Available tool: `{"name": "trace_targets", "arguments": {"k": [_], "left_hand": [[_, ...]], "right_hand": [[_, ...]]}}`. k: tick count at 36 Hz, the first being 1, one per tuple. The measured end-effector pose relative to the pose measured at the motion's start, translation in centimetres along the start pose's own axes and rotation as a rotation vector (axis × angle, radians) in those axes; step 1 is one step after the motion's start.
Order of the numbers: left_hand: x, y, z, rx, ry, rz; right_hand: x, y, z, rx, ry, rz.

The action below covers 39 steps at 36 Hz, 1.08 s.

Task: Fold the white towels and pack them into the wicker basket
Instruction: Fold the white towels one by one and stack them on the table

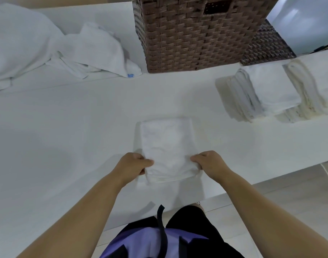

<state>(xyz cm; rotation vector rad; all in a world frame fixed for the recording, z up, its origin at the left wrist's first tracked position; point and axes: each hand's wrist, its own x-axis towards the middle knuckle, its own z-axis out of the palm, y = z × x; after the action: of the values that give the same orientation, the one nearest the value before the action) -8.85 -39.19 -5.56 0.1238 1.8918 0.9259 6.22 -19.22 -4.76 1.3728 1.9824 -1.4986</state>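
Note:
A folded white towel (166, 144) lies on the white table (66, 131) right in front of me. My left hand (132, 165) grips its near left corner, thumb on top. My right hand (208, 162) grips the near right corner the same way. The brown wicker basket (193, 40) stands at the back of the table, straight beyond the towel. Its inside is out of view.
A heap of unfolded white towels (66, 45) lies at the back left. Two stacks of folded towels (267, 92) sit at the right, by a mirror (304, 21). The table's front edge runs close to my body, with tiled floor (271, 211) below.

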Motion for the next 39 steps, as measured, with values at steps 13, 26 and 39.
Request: {"name": "trace_targets", "arguments": {"k": [13, 26, 39], "left_hand": [[-0.7, 0.2, 1.0, 0.514, 0.260, 0.201], [3.2, 2.4, -0.6, 1.213, -0.069, 0.361], [2.0, 1.2, -0.4, 0.794, 0.074, 0.311]], "right_hand": [[-0.7, -0.5, 0.9, -0.436, 0.167, -0.250], [3.3, -3.7, 0.6, -1.183, -0.166, -0.421], [2.4, -2.1, -0.3, -0.792, -0.094, -0.344]]}}
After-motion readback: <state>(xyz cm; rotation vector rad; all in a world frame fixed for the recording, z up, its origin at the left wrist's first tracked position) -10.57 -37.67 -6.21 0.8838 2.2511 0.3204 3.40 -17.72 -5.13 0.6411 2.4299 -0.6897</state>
